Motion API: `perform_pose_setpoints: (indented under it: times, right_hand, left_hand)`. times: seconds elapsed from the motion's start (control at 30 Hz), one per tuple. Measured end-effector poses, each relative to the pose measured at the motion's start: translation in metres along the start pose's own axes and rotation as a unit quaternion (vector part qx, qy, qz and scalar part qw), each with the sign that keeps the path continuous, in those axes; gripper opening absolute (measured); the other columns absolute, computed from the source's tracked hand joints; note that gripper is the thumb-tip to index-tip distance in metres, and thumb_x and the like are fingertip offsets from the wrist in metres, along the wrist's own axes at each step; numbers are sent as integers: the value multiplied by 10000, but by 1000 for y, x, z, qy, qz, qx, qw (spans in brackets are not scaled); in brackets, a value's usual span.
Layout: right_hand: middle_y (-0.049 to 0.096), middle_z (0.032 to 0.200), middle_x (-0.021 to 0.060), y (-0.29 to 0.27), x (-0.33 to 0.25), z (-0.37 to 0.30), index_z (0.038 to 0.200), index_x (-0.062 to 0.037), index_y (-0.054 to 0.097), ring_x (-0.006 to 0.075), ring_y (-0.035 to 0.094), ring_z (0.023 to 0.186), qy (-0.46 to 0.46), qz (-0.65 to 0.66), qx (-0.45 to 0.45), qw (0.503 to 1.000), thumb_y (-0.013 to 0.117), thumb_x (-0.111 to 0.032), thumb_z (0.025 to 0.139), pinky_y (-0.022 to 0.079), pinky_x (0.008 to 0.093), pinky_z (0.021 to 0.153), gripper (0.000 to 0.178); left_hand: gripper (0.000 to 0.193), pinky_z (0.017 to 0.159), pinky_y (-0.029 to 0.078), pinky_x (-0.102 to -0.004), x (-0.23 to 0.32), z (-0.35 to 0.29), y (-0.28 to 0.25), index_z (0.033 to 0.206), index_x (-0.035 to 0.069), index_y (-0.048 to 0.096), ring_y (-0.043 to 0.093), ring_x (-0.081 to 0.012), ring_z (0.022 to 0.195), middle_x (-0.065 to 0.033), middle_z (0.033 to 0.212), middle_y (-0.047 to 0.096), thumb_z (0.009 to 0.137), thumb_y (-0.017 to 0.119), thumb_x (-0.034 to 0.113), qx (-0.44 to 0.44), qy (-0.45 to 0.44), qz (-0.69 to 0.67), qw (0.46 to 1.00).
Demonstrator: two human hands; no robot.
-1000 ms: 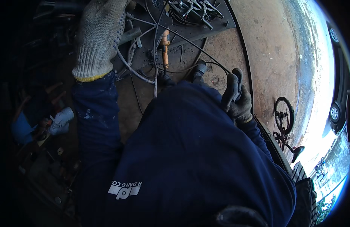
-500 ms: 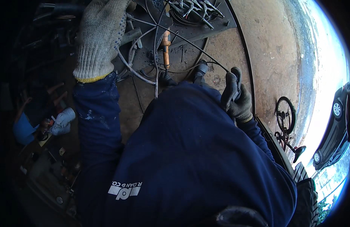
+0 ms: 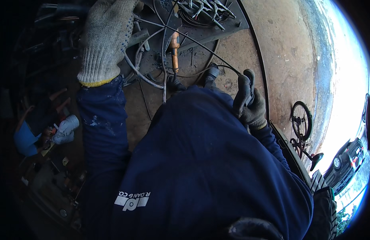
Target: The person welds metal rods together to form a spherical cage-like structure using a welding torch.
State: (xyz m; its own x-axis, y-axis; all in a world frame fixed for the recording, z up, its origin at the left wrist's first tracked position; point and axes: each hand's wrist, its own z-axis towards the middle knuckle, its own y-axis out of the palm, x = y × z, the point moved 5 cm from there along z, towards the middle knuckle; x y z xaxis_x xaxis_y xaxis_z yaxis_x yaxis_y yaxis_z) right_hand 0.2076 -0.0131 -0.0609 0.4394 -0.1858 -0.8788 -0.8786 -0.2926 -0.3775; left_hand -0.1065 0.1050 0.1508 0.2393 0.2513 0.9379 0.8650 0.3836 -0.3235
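My left hand [image 3: 107, 42], in a pale knitted glove with a yellow cuff, is at the upper left, over a frame of bent metal rods [image 3: 143, 74]. Its fingers are hidden or cut off by the top edge, so their grip cannot be made out. At the right, my right hand [image 3: 251, 100], in a darker glove, is closed with thumb and fingers pressed together. A thin dark rod [image 3: 205, 47] slants from the frame's crossing to those fingertips. Between the hands, an orange-handled tool [image 3: 175, 54] hangs at the bench edge. Beside my left hand lies a short metal tube [image 3: 139, 37].
A dark metal bench [image 3: 233, 30] bears locking clamps [image 3: 207, 12] and coiled wire. Cables trail over the floor near my shoes [image 3: 211, 72]. Another person [image 3: 31, 128] is low at the left. A bicycle [image 3: 301, 124] and a dark car [image 3: 345, 166] are at the right.
Both my hands keep nearly the same place and pose. The car at the right now appears lower and further along. The person at the left has shifted slightly.
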Motion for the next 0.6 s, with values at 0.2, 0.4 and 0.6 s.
perform_pose_setpoints:
  times: [0.2,0.4,0.6]
  right_hand:
    - [711,919,161,3,2,-2,1130,2,623,259,713,882,-9,37,31,999,817,-284,687,537,349,796,561]
    - [639,1231,62,4,-1,-2,1314,23,533,122,618,1099,-26,36,-13,999,672,-148,892,474,260,937,476]
    - [630,1265,74,5,21,-2,1322,32,521,143,617,1122,2,34,-28,999,581,-87,945,481,266,952,400]
  left_hand:
    - [365,744,589,-346,-6,8,-5,1258,86,604,537,-81,813,29,908,558,943,621,270,-20,16,8,1000]
    - [349,743,596,-363,-2,1,-1,1246,95,606,541,-83,815,38,900,547,942,620,265,-10,-1,-15,1000]
    - [349,755,595,-375,1,0,0,1252,103,603,540,-83,823,39,906,546,944,615,267,-9,-9,-10,1000]
